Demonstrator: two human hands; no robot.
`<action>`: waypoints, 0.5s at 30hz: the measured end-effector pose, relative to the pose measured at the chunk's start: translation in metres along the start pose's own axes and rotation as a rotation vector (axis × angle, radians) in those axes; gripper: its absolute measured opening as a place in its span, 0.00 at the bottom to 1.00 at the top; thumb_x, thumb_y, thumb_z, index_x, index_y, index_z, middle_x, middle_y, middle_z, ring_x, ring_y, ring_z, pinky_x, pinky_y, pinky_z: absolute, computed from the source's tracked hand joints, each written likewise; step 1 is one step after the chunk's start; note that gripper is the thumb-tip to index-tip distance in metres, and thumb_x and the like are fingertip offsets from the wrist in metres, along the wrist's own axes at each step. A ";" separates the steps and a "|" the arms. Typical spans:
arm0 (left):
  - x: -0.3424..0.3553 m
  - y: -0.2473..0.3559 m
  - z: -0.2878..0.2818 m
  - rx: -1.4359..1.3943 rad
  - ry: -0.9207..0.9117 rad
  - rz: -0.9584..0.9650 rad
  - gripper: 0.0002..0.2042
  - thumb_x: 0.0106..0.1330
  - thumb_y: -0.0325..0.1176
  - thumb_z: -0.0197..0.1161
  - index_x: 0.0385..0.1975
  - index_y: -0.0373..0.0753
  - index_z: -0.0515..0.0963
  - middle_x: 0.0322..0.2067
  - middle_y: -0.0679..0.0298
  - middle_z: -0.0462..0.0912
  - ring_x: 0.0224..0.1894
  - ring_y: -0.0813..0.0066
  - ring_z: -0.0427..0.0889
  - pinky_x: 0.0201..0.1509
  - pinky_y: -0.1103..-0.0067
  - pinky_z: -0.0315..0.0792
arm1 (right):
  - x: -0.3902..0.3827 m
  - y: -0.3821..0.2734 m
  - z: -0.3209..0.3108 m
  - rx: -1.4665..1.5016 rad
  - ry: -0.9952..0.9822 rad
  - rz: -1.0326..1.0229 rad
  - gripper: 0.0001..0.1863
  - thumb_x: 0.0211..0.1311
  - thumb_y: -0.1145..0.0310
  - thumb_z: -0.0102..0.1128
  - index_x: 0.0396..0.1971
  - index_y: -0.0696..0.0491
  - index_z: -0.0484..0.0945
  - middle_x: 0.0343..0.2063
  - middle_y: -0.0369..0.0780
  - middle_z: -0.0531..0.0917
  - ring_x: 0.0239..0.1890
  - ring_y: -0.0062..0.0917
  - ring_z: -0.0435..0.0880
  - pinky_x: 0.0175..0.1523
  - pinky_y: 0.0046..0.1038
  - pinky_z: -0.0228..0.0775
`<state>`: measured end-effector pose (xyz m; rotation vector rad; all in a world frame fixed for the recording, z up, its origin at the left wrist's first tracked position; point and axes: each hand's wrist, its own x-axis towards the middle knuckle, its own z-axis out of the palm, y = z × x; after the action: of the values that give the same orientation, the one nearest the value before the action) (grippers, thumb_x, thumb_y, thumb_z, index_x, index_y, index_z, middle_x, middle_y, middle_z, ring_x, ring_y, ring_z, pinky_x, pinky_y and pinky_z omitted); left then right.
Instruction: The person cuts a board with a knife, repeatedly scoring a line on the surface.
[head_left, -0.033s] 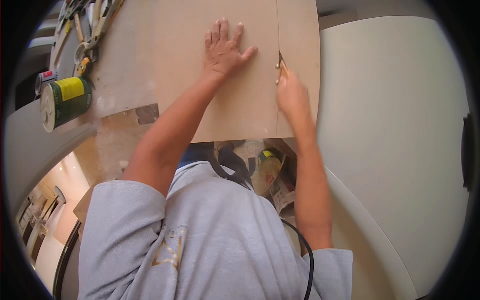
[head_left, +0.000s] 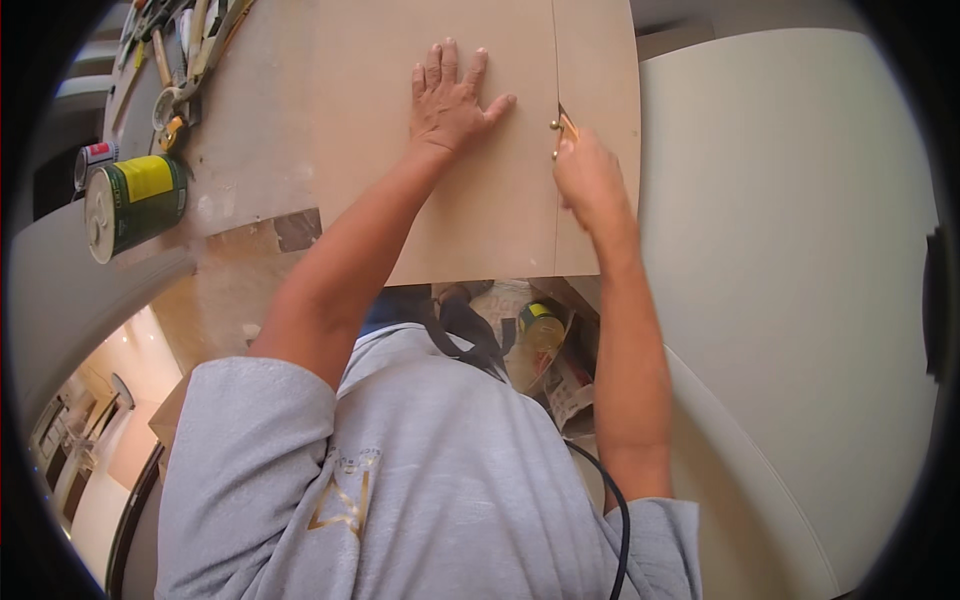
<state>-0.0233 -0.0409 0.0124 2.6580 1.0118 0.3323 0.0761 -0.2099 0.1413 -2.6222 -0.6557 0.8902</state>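
Observation:
A large pale wood-toned sheet [head_left: 470, 220] lies in front of me, with a thin straight line running along it near its right side. My left hand [head_left: 447, 108] rests flat on the sheet, fingers spread, left of that line. Closed around a wooden-handled tool [head_left: 569, 128] is my right hand [head_left: 592, 175], right beside the line. Two small brass-coloured knobs show on the tool's left side, and a dark pointed part narrows away from me onto the line. The rest of the tool is hidden by my fingers.
Left of the sheet lie a green can with a yellow band [head_left: 150, 205], a smaller can [head_left: 92, 165] and several hand tools [head_left: 170, 75]. A large pale curved panel [head_left: 790, 250] stands on the right. Below the near edge, another can [head_left: 540, 325] sits among clutter.
My right hand and the tool have shifted slightly away from me along the line, and the forearm has swung a little right. My left hand stays nearly in place.

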 end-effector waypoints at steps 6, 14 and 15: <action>-0.010 -0.018 0.002 -0.017 0.018 -0.033 0.43 0.71 0.71 0.55 0.81 0.52 0.62 0.82 0.48 0.51 0.85 0.51 0.45 0.86 0.56 0.38 | -0.128 0.019 -0.004 -0.007 0.005 0.025 0.17 0.81 0.62 0.48 0.51 0.62 0.72 0.34 0.61 0.86 0.40 0.62 0.86 0.43 0.56 0.76; -0.005 -0.008 -0.002 0.011 0.042 -0.013 0.43 0.71 0.71 0.55 0.80 0.53 0.62 0.82 0.49 0.52 0.85 0.51 0.45 0.86 0.55 0.38 | -0.110 0.050 0.036 0.069 0.010 0.096 0.16 0.83 0.61 0.47 0.51 0.61 0.72 0.39 0.64 0.84 0.43 0.66 0.83 0.44 0.58 0.74; -0.003 0.000 -0.005 -0.001 0.050 -0.007 0.43 0.71 0.71 0.55 0.80 0.53 0.62 0.82 0.49 0.52 0.85 0.51 0.45 0.86 0.55 0.38 | -0.064 0.040 0.027 0.042 0.085 -0.031 0.16 0.82 0.60 0.48 0.49 0.60 0.72 0.36 0.63 0.85 0.41 0.66 0.84 0.44 0.60 0.76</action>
<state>-0.0268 -0.0418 0.0164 2.6576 1.0348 0.3993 0.0268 -0.2727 0.1363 -2.5898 -0.6466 0.7700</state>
